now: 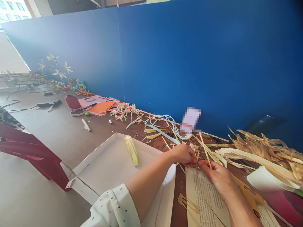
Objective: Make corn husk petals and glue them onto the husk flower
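Pinching a husk bundle (195, 155) between both hands, just past the far edge of the printed page (203, 201) on the surface. Your left hand (183, 154) has its fingers clenched on the bundle at the page's far left corner. Your right hand (219, 179), over the page, grips a long strip (204, 150) slanting away beyond it. Step, as judged: gathering or binding strips. Next move calls for a steady left pinch, since the strip looks thin and brittle. The loose husk pile (260, 148) lies beyond the page to its right, the white box lid (106, 164) to its left.
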Demonstrator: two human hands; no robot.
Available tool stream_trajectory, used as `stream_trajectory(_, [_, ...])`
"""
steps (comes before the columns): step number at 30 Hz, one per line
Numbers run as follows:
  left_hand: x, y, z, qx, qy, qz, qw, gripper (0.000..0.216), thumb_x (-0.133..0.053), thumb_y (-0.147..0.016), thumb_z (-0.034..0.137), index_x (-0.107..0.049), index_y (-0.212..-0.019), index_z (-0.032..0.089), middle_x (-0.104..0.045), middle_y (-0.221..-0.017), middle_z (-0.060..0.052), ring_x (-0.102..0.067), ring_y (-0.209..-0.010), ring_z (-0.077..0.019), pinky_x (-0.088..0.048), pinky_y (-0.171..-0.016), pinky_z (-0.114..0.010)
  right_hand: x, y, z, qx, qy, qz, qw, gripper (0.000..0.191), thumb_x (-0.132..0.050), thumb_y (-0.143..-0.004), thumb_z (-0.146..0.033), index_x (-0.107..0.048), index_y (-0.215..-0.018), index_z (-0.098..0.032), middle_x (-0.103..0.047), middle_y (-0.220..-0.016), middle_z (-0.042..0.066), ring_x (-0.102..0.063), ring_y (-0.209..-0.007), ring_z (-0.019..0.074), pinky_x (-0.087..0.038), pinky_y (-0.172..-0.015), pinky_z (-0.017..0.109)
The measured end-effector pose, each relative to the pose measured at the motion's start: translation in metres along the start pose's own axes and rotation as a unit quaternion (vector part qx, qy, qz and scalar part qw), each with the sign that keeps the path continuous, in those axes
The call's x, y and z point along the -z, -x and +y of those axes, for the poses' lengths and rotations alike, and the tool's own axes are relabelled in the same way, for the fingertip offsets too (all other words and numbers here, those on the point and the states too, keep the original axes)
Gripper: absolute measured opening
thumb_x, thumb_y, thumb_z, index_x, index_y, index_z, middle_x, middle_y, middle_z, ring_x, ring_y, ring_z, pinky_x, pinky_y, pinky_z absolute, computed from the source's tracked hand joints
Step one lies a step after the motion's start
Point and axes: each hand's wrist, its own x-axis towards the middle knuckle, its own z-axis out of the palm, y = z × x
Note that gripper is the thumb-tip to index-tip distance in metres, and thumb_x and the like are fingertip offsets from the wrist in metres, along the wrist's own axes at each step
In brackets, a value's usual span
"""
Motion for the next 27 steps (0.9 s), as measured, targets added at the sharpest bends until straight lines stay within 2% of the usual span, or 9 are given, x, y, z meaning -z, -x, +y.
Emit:
stream_trajectory(8, [-0.004,0.0,0.004,0.001,-0.048,0.007,0.999,0.01,-0.056,-0.076,0.02,-0.063,-0.075,0.013,-0.064,-0.071,-0.002,-0.06,-0.064,-0.0113,-0.055,-0.066,-0.026,-0.001,-0.003,0.004,0.0,0.0,0.003,1.0,0.033,-0.06,-0.062,-0.054,-0.069,-0.074,-0.024,-0.062,-0.057,-0.002,-0.055,-0.06,0.0202,-0.036,-0.055,0.029])
stream_trajectory(14, [-0.002,-0.003,-0.001,-0.019,-0.03,-0.021,0.999,0.014,-0.057,-0.076,0.025,-0.063,-0.076,0.013,-0.066,-0.076,-0.004,-0.062,-0.068,-0.0137,-0.056,-0.068,-0.029,-0.002,-0.002,0.006,-0.008,-0.012,0.011,1.0,0.034,-0.061,-0.062,-0.055,-0.07,-0.077,-0.025,-0.063,-0.059,-0.002,-0.056,-0.062,0.0208,-0.037,-0.056,0.029])
stream_trajectory(21, [-0.002,-0.001,-0.002,-0.008,-0.018,0.017,1.0,0.014,-0.053,-0.077,0.025,-0.061,-0.075,0.014,-0.064,-0.073,-0.002,-0.06,-0.066,-0.0119,-0.055,-0.069,-0.028,0.0,-0.001,0.002,0.017,-0.004,-0.016,1.0,0.034,-0.063,-0.062,-0.053,-0.072,-0.079,-0.025,-0.069,-0.069,0.0,-0.061,-0.071,0.0225,-0.041,-0.063,0.03])
stream_trajectory(27, [-0.002,-0.004,-0.007,-0.028,0.01,-0.027,0.999,0.012,-0.049,-0.078,0.019,-0.056,-0.07,0.014,-0.061,-0.071,-0.001,-0.059,-0.067,-0.0111,-0.055,-0.069,-0.029,0.0,0.0,0.001,0.024,-0.03,0.044,0.998,0.028,-0.062,-0.064,-0.048,-0.072,-0.077,-0.025,-0.066,-0.062,0.001,-0.06,-0.062,0.0221,-0.041,-0.054,0.029])
